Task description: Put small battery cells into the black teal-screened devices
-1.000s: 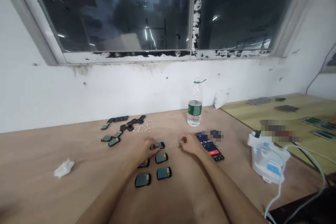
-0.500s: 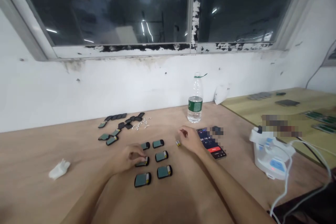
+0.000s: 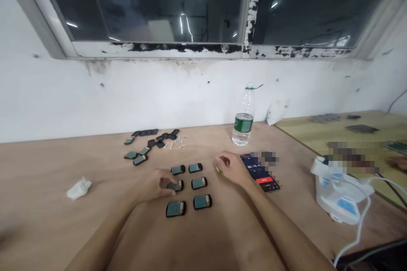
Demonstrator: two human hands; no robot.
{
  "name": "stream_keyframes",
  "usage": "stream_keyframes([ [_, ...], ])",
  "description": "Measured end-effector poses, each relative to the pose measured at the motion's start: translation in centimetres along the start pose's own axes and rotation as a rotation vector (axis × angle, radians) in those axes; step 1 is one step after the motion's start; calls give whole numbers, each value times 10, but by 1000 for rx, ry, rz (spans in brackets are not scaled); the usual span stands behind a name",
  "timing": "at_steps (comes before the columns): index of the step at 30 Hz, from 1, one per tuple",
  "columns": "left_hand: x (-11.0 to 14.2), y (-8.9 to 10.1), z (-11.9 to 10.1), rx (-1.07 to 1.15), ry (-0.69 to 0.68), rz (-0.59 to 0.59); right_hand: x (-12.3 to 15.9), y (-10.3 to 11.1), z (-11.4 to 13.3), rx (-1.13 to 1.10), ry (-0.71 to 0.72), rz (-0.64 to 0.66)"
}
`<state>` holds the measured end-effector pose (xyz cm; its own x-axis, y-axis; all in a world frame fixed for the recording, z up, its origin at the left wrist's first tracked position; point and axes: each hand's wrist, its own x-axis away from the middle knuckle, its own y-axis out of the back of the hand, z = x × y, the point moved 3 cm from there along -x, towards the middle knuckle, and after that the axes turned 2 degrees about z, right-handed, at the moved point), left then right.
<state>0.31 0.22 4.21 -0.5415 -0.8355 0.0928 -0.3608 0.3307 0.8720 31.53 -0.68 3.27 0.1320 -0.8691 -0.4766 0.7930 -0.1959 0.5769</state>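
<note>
My left hand (image 3: 163, 186) has its thumb and fingers around the left end of a small black case with a green board (image 3: 175, 185), which lies flat in the middle of the left column. Its right end carries a small silver-and-yellow part. More such cases, one at the bottom left (image 3: 175, 208) and one at the bottom right (image 3: 202, 201), lie in two short columns. My right hand (image 3: 231, 167) rests to their right, fingers curled together. At its fingertips a loose silver-and-yellow part (image 3: 218, 169) lies on the table; whatever is inside the pinch is hidden.
Farther back are several black cases (image 3: 160, 139) beside scattered white bits (image 3: 173, 144). A phone with a timer (image 3: 260, 173), a water bottle (image 3: 243, 127) and a white device with cables (image 3: 338, 194) stand rightward. Crumpled white tissue (image 3: 79, 188) lies left.
My left hand has moved from the top of the right column to the middle case of the left column. The right hand stays beside the loose part. The camera view shifts slightly.
</note>
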Motion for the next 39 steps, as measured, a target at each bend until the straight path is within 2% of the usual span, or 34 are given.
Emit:
stream_keyframes([
  [3,-2,-8,-3,-21,-115,-98,2,0,8,12,24,25],
  [5,-4,-13,-6,-8,-217,-216,3,-2,14,12,49,53],
  [10,-2,-22,-22,-112,-413,-488,12,-14,31,-97,124,235],
  [13,1,-25,-36,-212,-558,-589,18,-23,42,-209,147,317],
  [17,4,-30,-46,-272,-646,-594,25,-34,51,-329,153,358],
  [21,5,-33,-49,-300,-667,-571,26,-40,52,-305,172,348],
  [33,7,-34,-47,-310,-685,-603,27,-39,50,-274,146,372],
  [39,5,-36,-40,-272,-622,-583,25,-36,55,-306,246,249],
])
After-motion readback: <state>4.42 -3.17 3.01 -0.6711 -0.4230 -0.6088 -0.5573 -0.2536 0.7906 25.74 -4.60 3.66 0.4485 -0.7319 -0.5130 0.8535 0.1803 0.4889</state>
